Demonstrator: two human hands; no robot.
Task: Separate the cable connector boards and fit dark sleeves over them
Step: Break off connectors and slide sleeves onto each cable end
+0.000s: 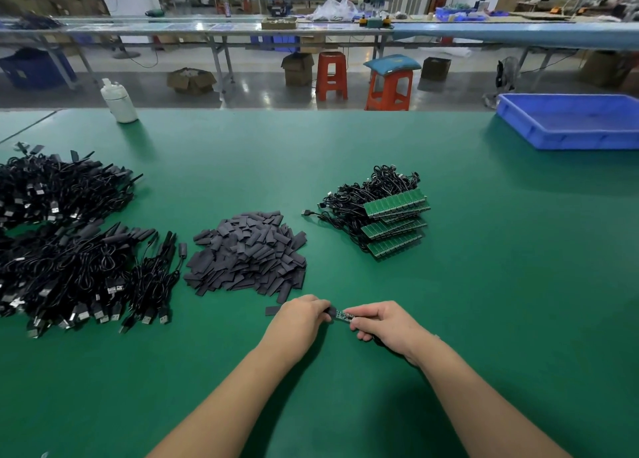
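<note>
Two hands meeting low over the green desk (449, 284), seen from the head camera. Left hand (300, 316) with fingers (320, 308) curled, pinching a dark sleeve (331, 312) at its left end. Right hand (383, 323) with thumb and fingers (358, 326) curled round a small green connector board (344, 315), gripping it from the right. Sleeve and board touching end to end between the two hands, the board's left end just at the sleeve's mouth; how far inside, cannot tell. A dark cable partly hidden under the right palm.

One loose sleeve piece (272, 310) lying flat on the desk just left of the left hand. Beyond the hands, a heap of dark sleeves (247, 253) at centre. To the right of that heap, a stack of joined green connector boards (396, 221) with black cables (349, 202) still attached, well apart from the hands. Far left, two big piles of black USB cables (69, 250) with sleeved ends.

At the back of the desk, a white plastic bottle (118, 101) on the left and a blue tray (570, 120) on the right. Past the desk, orange stools (389, 86), cardboard boxes and long workbenches.
</note>
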